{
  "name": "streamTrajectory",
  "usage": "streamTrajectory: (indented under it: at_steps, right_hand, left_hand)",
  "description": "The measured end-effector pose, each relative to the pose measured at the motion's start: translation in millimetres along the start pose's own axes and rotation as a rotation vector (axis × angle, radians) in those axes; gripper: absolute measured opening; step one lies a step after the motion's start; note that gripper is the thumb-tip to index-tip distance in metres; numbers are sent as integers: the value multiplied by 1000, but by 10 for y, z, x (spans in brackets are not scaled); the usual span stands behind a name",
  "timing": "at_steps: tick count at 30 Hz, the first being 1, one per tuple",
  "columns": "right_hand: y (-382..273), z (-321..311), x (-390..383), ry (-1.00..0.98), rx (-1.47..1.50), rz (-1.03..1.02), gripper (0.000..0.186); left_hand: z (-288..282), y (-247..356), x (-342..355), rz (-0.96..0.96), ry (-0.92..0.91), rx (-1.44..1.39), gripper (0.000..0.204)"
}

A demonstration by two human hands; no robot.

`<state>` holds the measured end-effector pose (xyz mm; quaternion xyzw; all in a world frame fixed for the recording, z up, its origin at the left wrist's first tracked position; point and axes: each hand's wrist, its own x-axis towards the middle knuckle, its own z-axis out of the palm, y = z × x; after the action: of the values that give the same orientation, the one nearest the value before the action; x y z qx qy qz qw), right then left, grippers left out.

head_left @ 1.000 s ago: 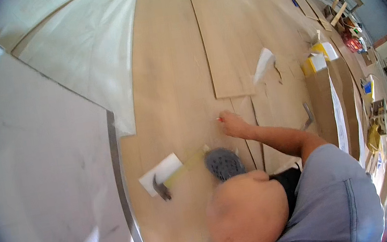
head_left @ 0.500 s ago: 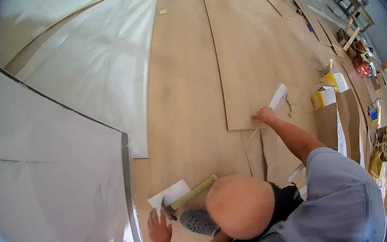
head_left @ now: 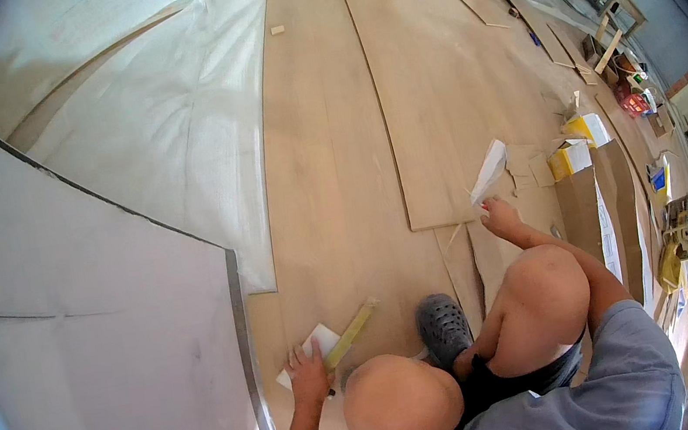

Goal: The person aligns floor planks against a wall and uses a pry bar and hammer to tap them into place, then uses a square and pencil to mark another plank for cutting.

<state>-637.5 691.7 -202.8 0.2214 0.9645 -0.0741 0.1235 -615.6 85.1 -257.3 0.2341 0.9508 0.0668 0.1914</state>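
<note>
Down at the lower left, my left hand (head_left: 307,373) rests with spread fingers on a white block (head_left: 319,340) on the wood floor. Beside it lies a hammer, its yellow handle (head_left: 352,334) slanting away and its head mostly hidden by the hand. My right hand (head_left: 500,218) is held just off the near right corner of a wide wood floorboard panel (head_left: 430,141), fingers curled together. A small reddish bit shows at its fingertips; what it is I cannot make out. The lower end of a white crumpled strip (head_left: 489,170) meets these fingers.
White sheeting (head_left: 200,130) covers the floor at far left, beside a pale slab (head_left: 95,320) with a dark edge. To the right stand an opened brown carton (head_left: 580,208) and yellow-white boxes (head_left: 569,159). My knees and a grey clog (head_left: 446,331) fill the near middle.
My right hand has left the panel's near end and moved right to the white strip. My left hand has reached forward onto the white block, covering the hammer head. My legs have shifted apart.
</note>
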Motion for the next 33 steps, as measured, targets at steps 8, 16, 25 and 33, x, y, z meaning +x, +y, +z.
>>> streamTrajectory:
  at_steps: [8, 16, 25, 33]
  right_hand:
    - [334, 159, 51, 49, 84, 49, 35]
    - [67, 274, 1240, 82, 131, 224, 52]
    - [-398, 216, 1723, -6, 157, 310, 79]
    - [233, 463, 1982, -140, 795, 455, 63]
  left_hand:
    - [178, -112, -430, -443, -152, -112, 105]
    - [986, -230, -922, -718, -81, -138, 89]
    - [182, 193, -755, -973, -395, -41, 80]
    - [-474, 685, 797, -540, 231, -153, 60]
